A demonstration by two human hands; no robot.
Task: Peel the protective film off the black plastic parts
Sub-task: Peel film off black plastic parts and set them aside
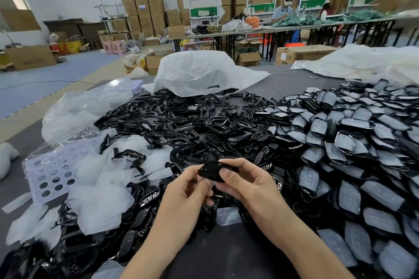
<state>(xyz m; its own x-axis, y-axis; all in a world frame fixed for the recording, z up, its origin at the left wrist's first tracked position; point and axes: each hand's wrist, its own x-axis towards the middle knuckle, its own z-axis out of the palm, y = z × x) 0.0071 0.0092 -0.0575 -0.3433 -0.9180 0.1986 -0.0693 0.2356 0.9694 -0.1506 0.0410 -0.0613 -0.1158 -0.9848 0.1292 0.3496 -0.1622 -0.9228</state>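
Two hands hold one black plastic part (210,172) raised above the table (283,88), directly in front of the person and over the near edge of the heaps. Right hand (246,184): thumb and curled fingers pinch the part's right end. Left hand (188,190): fingers curled, thumb and forefinger closed on the part's lower left edge. Whether a film corner lies between them cannot be told, since the upper face reads glossy black and the underside is hidden. Risk one: if the left pinch catches only the plastic rim, a nail is likely to slide and score the glossy face. Risk two: a fast or steep pull may tear the film and leave a remnant that is hard to see on black. Risk three: the right-hand grip covers one end only, so a hard tug could twist the part loose and drop it into the heap of bare black parts (192,118) just beyond, where it could pass for a finished piece. Risk four: the stack of film-covered parts (353,142) on the right touches the bare heap along a ragged line, so done and undone pieces may mix. Loose film pieces (102,206) lie to the left and a single film scrap (227,215) lies below the hands, and static could carry scrap back onto finished parts.
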